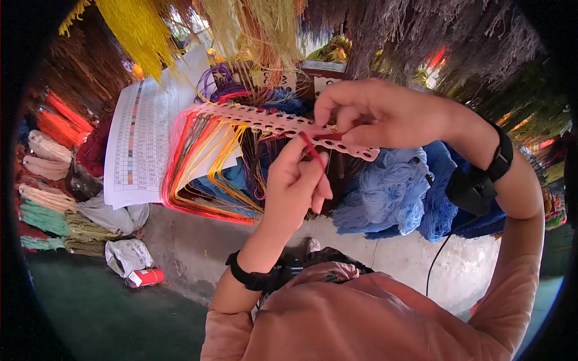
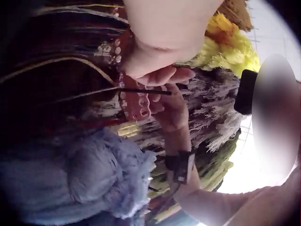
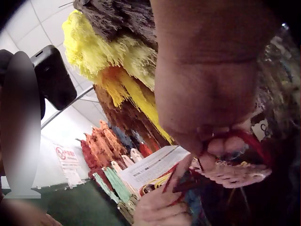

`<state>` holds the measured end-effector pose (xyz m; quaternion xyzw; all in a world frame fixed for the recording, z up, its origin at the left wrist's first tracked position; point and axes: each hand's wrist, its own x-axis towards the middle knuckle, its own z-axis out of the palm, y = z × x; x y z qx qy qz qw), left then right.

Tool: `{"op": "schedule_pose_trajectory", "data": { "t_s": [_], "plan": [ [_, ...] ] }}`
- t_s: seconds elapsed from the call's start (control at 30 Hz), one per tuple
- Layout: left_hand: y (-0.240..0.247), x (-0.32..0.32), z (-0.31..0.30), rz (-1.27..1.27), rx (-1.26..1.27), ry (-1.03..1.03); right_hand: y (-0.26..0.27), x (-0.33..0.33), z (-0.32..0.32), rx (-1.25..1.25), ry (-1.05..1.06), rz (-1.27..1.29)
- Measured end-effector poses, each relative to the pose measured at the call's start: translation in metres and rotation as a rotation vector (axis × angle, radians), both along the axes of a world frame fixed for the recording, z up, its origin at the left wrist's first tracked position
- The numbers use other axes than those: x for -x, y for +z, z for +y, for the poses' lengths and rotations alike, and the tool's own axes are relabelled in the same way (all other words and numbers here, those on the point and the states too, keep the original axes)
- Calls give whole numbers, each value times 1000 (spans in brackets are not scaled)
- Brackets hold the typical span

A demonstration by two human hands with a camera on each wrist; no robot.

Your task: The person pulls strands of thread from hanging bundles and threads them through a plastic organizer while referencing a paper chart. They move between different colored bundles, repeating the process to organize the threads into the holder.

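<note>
A long pink card strip (image 1: 271,120) punched with rows of holes runs across the bench, with looped threads of many colours hanging from it. My left hand (image 1: 295,183) is below its right part and pinches a dark red thread (image 1: 312,150). Over the strip's right end, my right hand (image 1: 391,114) has its thumb and fingers curled on the same red thread, close to the holes. In the right wrist view, a loop of the red thread (image 3: 264,149) passes round the right fingers. The left hand (image 3: 162,207) shows lower left there, with red thread across its fingers.
Blue yarn skeins (image 1: 385,192) lie right of the hands. A printed colour chart (image 1: 141,132) stands at the left behind the orange and yellow threads (image 1: 192,192). Yellow fringes (image 1: 135,33) and grey fringes (image 1: 421,42) hang overhead. Folded skeins (image 1: 45,207) are stacked far left.
</note>
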<state>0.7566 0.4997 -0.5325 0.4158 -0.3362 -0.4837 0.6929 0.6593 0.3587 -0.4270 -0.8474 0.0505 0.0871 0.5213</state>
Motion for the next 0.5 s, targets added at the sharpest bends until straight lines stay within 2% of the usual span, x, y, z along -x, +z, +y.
{"op": "schedule_pose_trajectory", "data": {
  "t_s": [0.03,0.1,0.13,0.2,0.23,0.27,0.33,0.43,0.5],
  "plan": [
    [0,-1,-2,-44,-20,4,2,-3,1,-16,18,35],
    [-10,0,-7,-65,24,173,3,-9,-1,-45,50,102],
    [-13,1,-8,-75,45,255,-3,-13,-3,23,71,19],
    [-17,1,-1,12,49,290,-18,-26,-5,159,114,-143],
    [-21,2,2,60,46,319,-19,-29,-9,406,133,-61],
    [-27,3,6,107,43,350,-26,-33,-11,480,157,-100],
    [-38,-1,21,115,171,330,-45,-43,-14,626,209,-184],
    [-57,-16,54,122,296,236,-47,-47,-14,645,210,-122],
    [-63,-23,76,264,376,167,-39,-49,-11,528,200,4]
  ]
}}
